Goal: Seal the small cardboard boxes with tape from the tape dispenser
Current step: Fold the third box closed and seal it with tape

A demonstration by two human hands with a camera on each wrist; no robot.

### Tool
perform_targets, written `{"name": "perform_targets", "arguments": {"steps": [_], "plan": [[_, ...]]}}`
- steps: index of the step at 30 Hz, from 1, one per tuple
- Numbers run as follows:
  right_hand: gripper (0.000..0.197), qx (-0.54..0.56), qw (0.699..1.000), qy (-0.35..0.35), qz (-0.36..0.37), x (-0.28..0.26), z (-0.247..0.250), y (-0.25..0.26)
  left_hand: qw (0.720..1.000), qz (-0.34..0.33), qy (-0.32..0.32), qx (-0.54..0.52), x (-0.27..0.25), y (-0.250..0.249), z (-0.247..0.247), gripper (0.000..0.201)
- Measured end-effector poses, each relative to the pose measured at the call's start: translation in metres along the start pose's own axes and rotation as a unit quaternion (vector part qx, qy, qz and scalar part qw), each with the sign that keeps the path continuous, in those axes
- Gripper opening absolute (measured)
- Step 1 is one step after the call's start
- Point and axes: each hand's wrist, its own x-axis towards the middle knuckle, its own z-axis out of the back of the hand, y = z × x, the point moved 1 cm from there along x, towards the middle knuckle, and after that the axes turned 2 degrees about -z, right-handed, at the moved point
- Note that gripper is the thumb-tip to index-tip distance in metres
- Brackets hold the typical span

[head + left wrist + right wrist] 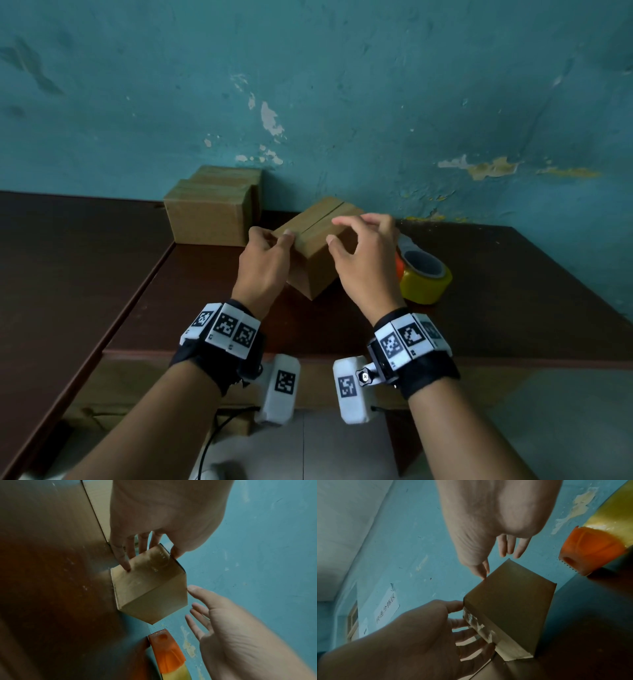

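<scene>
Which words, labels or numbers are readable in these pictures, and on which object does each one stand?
"快递分拣区": on the white paper sign on the blue wall, right wrist view; slightly blurred, so the reading is likely, not certain.
Second paper beside it: nothing readable.
Wrist marker tags: black-and-white patterns only.
Cardboard box, tape dispenser: no text visible.

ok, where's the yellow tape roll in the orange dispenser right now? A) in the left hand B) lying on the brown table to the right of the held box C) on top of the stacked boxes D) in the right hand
B: the yellow tape roll in its orange dispenser lies on the brown table, right of the small cardboard box; the left hand grips that box and the right hand hovers open beside it.
</scene>
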Motion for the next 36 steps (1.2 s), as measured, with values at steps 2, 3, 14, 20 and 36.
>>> {"name": "perform_targets", "arguments": {"steps": [2, 3, 14, 20, 36], "plan": [[0.036, 0.031, 0.998, 0.047, -0.002, -0.001, 0.000, 0.003, 1.000, -0.007, -0.003, 0.010, 0.000, 0.001, -0.001, 0.030], [0.038, 0.044, 0.997, 0.066, -0.003, -0.002, -0.001, 0.004, 1.000, -0.008, -0.006, 0.017, 0.000, 0.002, -0.001, 0.033], [0.037, 0.046, 0.991, 0.127, 0.009, 0.002, -0.002, -0.001, 0.976, -0.139, 0.018, 0.167, 0.003, 0.007, 0.000, 0.045], [0.037, 0.061, 0.989, 0.133, 0.009, 0.002, 0.001, -0.008, 0.922, -0.235, 0.078, 0.296, 0.002, 0.008, 0.004, 0.056], [0.048, 0.062, 0.983, 0.170, 0.016, 0.006, 0.006, -0.017, 0.912, -0.273, 0.077, 0.298, 0.006, 0.019, 0.007, 0.065]]}}
